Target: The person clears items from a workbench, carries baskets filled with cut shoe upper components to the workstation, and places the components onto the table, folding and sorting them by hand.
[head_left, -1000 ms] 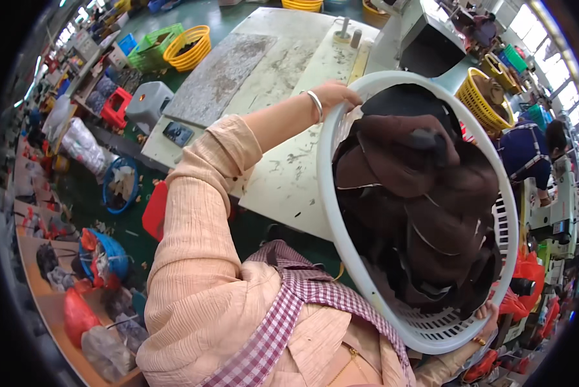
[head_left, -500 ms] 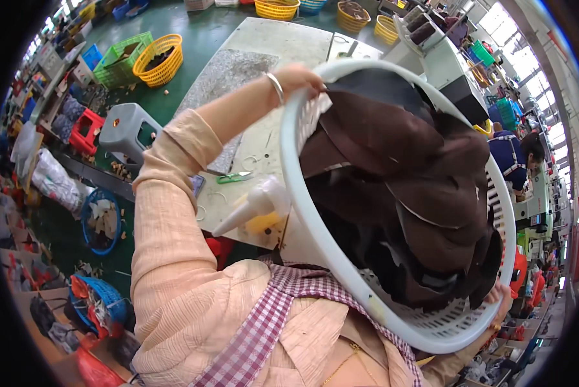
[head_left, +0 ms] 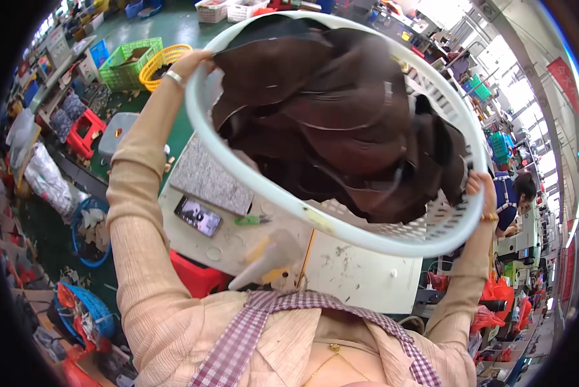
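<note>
Both my hands hold up a large pale plastic laundry-style basket (head_left: 257,182) by its rim, in front of me and above the worktable. Dark brown leather-like pieces (head_left: 341,109) fill it in a loose heap. My left hand (head_left: 194,63) is closed around the rim at the far left, a silver bangle on its wrist. My right hand (head_left: 483,188) grips the rim at the right side. The basket tilts toward me, so its contents show. Its underside is out of sight.
Under the basket, the worktable (head_left: 354,271) carries a grey textured slab (head_left: 211,173), a phone (head_left: 198,216), green thread snips (head_left: 253,220) and a white nozzle bottle (head_left: 270,258). Left stand a grey stool (head_left: 116,132), a red stool (head_left: 84,132) and crates. A co-worker (head_left: 507,200) sits at the right.
The basket has swung left and away from me, and its rim has levelled out. Both hands moved with it, keeping their hold. More of the table's near right part shows now.
</note>
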Motion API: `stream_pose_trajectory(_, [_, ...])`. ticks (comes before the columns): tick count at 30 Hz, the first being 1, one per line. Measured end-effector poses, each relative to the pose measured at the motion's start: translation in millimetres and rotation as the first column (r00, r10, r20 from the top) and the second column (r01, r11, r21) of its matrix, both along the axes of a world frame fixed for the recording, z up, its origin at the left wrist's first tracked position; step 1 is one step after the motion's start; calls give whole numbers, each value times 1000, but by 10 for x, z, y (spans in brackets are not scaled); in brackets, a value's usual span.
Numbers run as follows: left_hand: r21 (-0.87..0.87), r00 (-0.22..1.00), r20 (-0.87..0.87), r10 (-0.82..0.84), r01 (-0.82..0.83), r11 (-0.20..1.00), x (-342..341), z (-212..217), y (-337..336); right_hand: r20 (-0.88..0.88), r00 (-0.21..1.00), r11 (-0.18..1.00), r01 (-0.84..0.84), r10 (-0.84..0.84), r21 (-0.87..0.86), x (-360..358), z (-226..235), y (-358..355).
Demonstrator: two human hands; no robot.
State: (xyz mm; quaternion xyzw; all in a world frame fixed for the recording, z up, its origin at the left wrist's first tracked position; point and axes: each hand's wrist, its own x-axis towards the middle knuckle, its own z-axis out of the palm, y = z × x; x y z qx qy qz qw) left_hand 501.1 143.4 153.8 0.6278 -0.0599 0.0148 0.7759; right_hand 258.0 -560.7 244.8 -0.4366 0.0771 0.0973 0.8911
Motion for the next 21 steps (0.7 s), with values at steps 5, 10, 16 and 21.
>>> stream_pose_trajectory(5, [442, 937, 277, 214, -322, 837, 501, -825, 716, 107, 989, 677, 146, -99, -721, 1518, -652, 405])
stream_pose_trajectory(10, [338, 953, -10, 303, -282, 898, 761, -1374, 1432, 242, 970, 495, 212, -4, -843, 2161, -1119, 952])
stream_pose_trajectory(16, [619, 957, 56, 284, -257, 742, 1314, -1154, 1004, 717, 647, 105, 757, -259, -645, 2266, -1795, 804])
stream_pose_trajectory(21, [850, 877, 357, 321, -448, 279, 946, -132, 54, 796, 585, -330, 790, 152, -518, -337, -2068, 152])
